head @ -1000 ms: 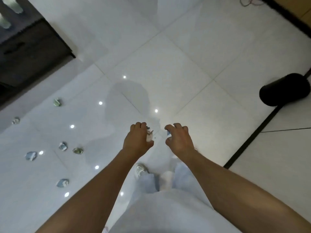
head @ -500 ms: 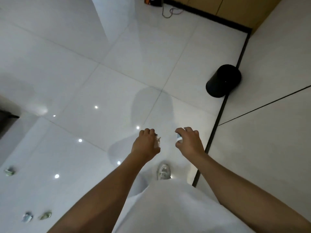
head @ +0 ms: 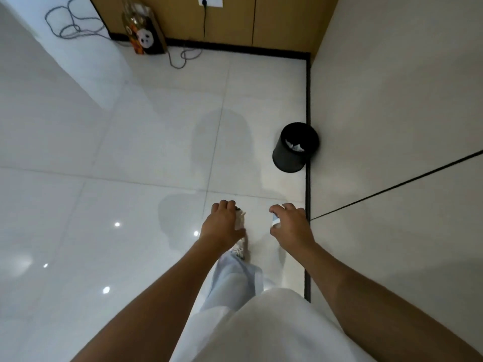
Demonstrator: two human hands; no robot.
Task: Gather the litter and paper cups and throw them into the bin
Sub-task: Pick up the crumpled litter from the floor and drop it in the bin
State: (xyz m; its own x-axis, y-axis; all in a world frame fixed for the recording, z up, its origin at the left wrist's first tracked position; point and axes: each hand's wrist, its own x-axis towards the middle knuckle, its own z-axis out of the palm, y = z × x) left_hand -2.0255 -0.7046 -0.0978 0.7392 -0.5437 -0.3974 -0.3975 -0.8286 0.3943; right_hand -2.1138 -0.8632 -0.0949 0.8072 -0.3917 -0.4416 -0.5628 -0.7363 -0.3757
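Head | black round bin | crumpled white paper inside

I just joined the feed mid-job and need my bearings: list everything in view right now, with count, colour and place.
bin: one, black, on the floor against the right wall, ahead of the hands
paper in bin: a few white crumpled bits, inside the bin
bag: one, orange and black with a panda face, by the far wall
cable: grey, in loops on the floor at far left, trailing past the bag
socket: one, white, on the far wall, with a dark lead plugged in
litter: white crumpled piece, held in the left hand
cup: one, white and blue, held in the right hand
shoe: one in view, pale, below the left hand
left hand: fingers curled round the litter
right hand: fingers curled round the cup
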